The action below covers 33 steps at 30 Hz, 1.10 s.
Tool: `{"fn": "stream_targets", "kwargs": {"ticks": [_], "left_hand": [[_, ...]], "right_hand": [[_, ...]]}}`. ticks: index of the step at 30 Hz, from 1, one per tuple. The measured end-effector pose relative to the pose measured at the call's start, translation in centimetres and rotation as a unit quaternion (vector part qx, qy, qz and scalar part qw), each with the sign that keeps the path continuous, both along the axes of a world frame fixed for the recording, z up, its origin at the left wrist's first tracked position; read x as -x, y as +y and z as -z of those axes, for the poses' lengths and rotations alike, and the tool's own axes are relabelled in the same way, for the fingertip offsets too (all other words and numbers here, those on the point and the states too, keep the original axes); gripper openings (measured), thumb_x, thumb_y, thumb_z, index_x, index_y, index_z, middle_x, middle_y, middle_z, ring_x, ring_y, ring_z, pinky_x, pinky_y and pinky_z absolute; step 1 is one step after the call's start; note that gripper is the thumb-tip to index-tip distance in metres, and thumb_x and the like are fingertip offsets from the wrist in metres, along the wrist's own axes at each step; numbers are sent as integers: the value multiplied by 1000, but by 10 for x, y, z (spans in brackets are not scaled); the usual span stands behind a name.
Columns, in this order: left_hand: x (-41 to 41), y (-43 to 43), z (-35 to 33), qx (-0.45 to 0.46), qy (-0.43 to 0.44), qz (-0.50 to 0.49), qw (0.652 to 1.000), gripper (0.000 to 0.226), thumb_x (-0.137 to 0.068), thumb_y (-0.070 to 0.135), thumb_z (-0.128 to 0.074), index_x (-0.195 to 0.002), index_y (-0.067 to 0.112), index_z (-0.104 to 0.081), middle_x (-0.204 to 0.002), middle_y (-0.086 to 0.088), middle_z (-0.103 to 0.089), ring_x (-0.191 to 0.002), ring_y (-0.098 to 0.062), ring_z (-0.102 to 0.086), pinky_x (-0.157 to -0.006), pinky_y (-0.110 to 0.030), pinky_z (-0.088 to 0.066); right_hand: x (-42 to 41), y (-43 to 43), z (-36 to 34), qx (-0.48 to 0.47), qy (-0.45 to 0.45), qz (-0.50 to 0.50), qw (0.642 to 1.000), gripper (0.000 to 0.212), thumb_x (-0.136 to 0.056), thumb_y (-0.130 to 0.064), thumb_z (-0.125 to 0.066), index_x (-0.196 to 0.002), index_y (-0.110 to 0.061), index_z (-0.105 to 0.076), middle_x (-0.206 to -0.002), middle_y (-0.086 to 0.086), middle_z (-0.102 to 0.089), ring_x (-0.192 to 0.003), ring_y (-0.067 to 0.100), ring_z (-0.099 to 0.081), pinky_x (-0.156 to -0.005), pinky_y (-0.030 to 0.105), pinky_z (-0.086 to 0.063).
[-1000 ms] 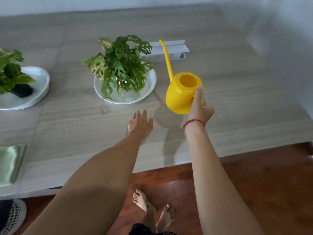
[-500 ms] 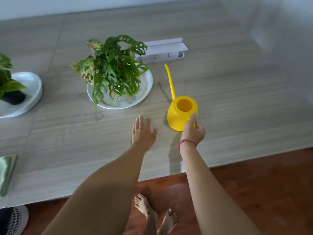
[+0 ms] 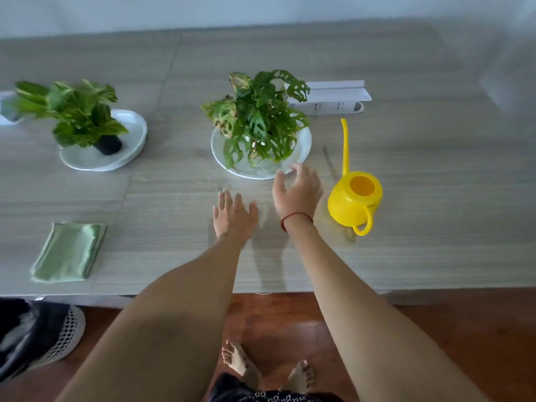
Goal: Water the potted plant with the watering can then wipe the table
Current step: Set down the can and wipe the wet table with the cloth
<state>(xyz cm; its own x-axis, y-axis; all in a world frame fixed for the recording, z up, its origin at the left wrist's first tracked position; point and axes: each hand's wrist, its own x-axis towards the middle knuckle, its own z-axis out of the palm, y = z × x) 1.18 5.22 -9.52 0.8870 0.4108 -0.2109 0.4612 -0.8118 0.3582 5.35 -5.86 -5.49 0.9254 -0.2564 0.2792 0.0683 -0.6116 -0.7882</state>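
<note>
A yellow watering can (image 3: 353,203) stands upright on the wooden table (image 3: 435,198), its long spout pointing away from me. Left of it a potted plant (image 3: 258,117) with holed green leaves sits on a white plate (image 3: 303,143). My right hand (image 3: 297,190) hovers empty above the table between the plate and the can, fingers relaxed, touching neither. My left hand (image 3: 233,214) lies flat on the table with straight fingers. A folded green cloth (image 3: 69,252) lies near the table's front left edge.
A second plant (image 3: 69,111) in a black pot sits on a white plate (image 3: 133,132) at the left. A white power strip (image 3: 333,107) lies behind the middle plant. Below the table edge are my bare feet on the red-brown floor (image 3: 449,329), and a dark shoe (image 3: 37,335) at left.
My right hand set the watering can down on the table, let go of its handle and moved left. The camera swung left, bringing the cloth and second plant fully into view.
</note>
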Motion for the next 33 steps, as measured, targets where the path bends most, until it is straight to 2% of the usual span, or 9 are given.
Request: {"fn": "stream_targets", "kwargs": {"ticks": [4,13,16,18,21,23,26,30,33], "left_hand": [[49,91,-8,-21,5,-91,996,56,-100,41,-33,-146,9,-34,-161,-15,-10,-150,-24,-3,-121,-43,-10],[151,305,7,-7,48,-246,968,53,-97,37,-42,-140,7,-40,-157,-23,-16,-148,-30,-9,-118,-46,-20],[160,355,18,25,45,-255,965,54,-94,33,-47,-141,9,-38,-148,-25,-27,-141,-34,-24,-111,-49,-32],[161,377,23,35,48,-260,964,46,-93,30,-50,-132,7,-44,-134,-20,-43,-127,-35,-40,-99,-46,-42],[161,391,27,30,32,-261,964,37,-92,28,-54,-121,5,-53,-122,-15,-52,-115,-33,-50,-88,-41,-44],[157,397,30,87,4,-286,954,27,-91,24,-56,-111,6,-60,-113,-15,-61,-108,-33,-56,-83,-38,-45],[152,397,32,178,-27,-277,944,17,-90,21,-58,-95,5,-64,-97,-16,-67,-98,-34,-61,-80,-39,-51],[129,372,27,216,-35,-189,957,24,-87,25,-66,-104,8,-65,-101,-10,-68,-99,-29,-62,-85,-37,-51],[101,342,29,247,-21,-146,958,26,-84,26,-69,-106,11,-65,-100,-9,-68,-100,-29,-62,-87,-38,-52]], "right_hand": [[26,85,11,83,162,-172,968,39,-89,-29,-53,-123,-10,-54,-125,14,-56,-119,32,-50,-105,42,-36],[110,283,37,79,229,-300,923,31,-93,-25,-47,-118,-8,-56,-121,15,-56,-111,32,-55,-95,40,-44],[135,339,54,59,277,-302,910,32,-94,-31,-47,-113,-7,-56,-119,14,-55,-110,33,-55,-92,38,-46],[147,368,65,72,320,-305,894,37,-90,-37,-53,-111,-7,-55,-117,14,-57,-111,32,-55,-91,37,-46],[159,395,74,84,363,-304,877,42,-82,-37,-66,-110,-8,-53,-115,13,-59,-108,31,-57,-89,36,-48],[160,406,76,71,368,-283,883,33,-79,-26,-69,-104,-9,-54,-109,13,-63,-103,31,-60,-84,36,-49],[157,404,77,17,371,-241,897,21,-80,-12,-61,-100,-7,-55,-103,15,-66,-98,34,-61,-79,37,-49],[139,363,69,-12,337,-175,925,18,-77,-14,-58,-95,-9,-56,-95,13,-67,-90,35,-63,-73,36,-48],[119,328,66,40,325,-140,935,15,-78,-19,-57,-91,-13,-53,-95,11,-65,-89,35,-62,-72,37,-49]]}}
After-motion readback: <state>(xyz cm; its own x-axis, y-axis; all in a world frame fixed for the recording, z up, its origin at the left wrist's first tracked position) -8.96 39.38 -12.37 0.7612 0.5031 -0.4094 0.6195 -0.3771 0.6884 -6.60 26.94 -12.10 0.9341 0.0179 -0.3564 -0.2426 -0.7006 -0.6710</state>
